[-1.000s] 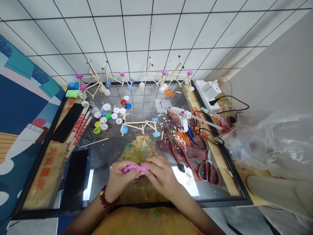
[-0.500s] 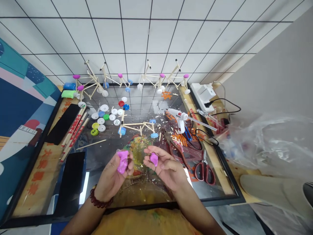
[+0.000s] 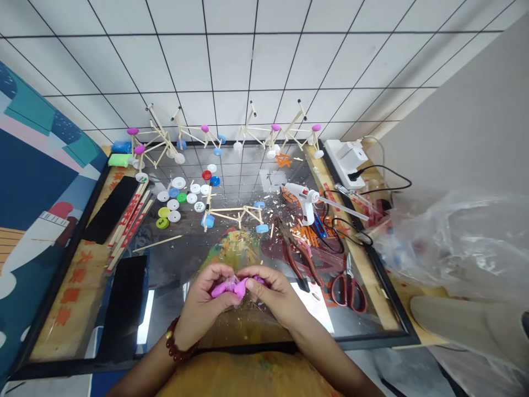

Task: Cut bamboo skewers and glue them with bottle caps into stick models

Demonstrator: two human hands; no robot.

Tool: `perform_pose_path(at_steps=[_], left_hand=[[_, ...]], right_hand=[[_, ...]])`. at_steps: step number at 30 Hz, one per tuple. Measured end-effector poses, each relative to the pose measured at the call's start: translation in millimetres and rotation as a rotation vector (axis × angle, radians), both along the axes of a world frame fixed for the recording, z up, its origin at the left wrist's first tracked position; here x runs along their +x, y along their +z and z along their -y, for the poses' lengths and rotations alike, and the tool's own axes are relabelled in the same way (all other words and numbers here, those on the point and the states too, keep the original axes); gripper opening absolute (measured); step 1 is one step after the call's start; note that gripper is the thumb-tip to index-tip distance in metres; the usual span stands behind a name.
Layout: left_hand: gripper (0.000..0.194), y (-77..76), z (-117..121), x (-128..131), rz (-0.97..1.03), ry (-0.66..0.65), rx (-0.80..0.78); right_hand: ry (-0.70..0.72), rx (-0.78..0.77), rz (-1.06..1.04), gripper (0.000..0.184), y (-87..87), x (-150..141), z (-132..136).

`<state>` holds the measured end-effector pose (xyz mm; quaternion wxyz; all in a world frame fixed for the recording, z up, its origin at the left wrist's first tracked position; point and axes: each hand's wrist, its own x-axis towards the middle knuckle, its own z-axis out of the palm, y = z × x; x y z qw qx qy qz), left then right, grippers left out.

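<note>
Low over the front of the glass tabletop, my two hands meet around bright pink modelling clay (image 3: 225, 288). My left hand (image 3: 206, 298) is closed on the larger lump, which shows a bit of clear plastic wrap on top. Fingers and thumb of my right hand (image 3: 275, 295) pinch the clay at its right side; a little more pink shows behind that thumb. Whether the two pieces are joined is hidden by the fingers. Beyond the hands stands a small wooden-stick tricycle frame (image 3: 231, 210) with blue bottle-cap wheels.
Several finished stick tricycles (image 3: 248, 131) with pink seats line the back wall. Bottle caps (image 3: 182, 197) lie left of centre, beside chopsticks (image 3: 129, 223). To the right are a glue gun (image 3: 303, 198), pliers (image 3: 296, 251), scissors (image 3: 349, 289), a power strip (image 3: 341, 162) and a plastic bag (image 3: 454, 237).
My hands have come together and moved slightly closer to me. The small pink piece in my right hand now meets the larger lump in my left. The view has shifted a little.
</note>
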<state>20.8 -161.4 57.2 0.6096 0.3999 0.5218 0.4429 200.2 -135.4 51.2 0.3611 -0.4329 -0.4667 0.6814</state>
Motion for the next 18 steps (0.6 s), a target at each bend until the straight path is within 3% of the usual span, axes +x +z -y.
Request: perform_pose_path(at_steps=[4, 10, 15, 18], left_hand=[[0.033, 0.0, -1.7, 3.8, -0.033, 0.073, 0.019], [0.032, -4.0, -1.5, 0.4, -0.339, 0.193, 0.321], [0.012, -2.2, -0.4, -0.8, -0.173, -0.016, 0.182], [0.008, -3.4, -1.7, -0.6, -0.040, 0.021, 0.140]], right_hand=[[0.027, 0.089, -0.003, 0.020, 0.3, 1.8, -0.4], [-0.012, 0.234, 0.109, 0.008, 4.7, -0.1, -0.3], [-0.049, 0.361, 0.191, 0.004, 6.8, -1.2, 3.2], [0.012, 0.397, 0.161, 0.014, 8.6, 1.6, 4.0]])
